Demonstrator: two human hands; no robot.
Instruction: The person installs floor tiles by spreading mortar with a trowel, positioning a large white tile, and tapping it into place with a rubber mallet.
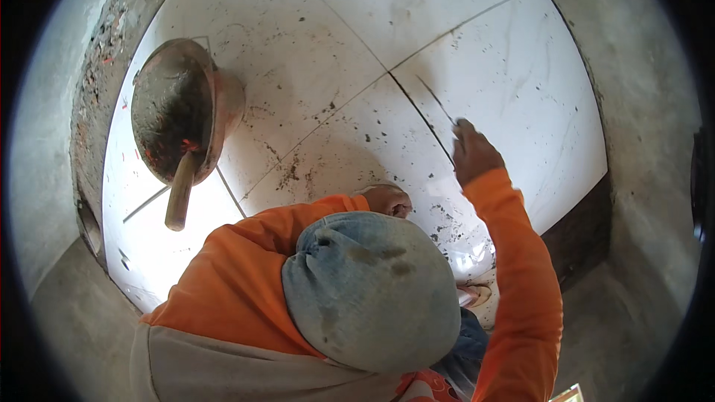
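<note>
The right hand (478,155) is gripping a thin, dark, blade-like tool (437,100), which is pointing away over large white floor tiles (521,67) near a dark, straight joint (418,112); whether its tip is touching, I cannot tell. The left hand (389,200) is showing only partly beyond a rounded, stained, faded-blue cloth shape (372,290), its grip being unclear. A pale wooden handle (179,197) is jutting from a mortar-smeared round bucket (233,100), its far end disappearing inside.
</note>
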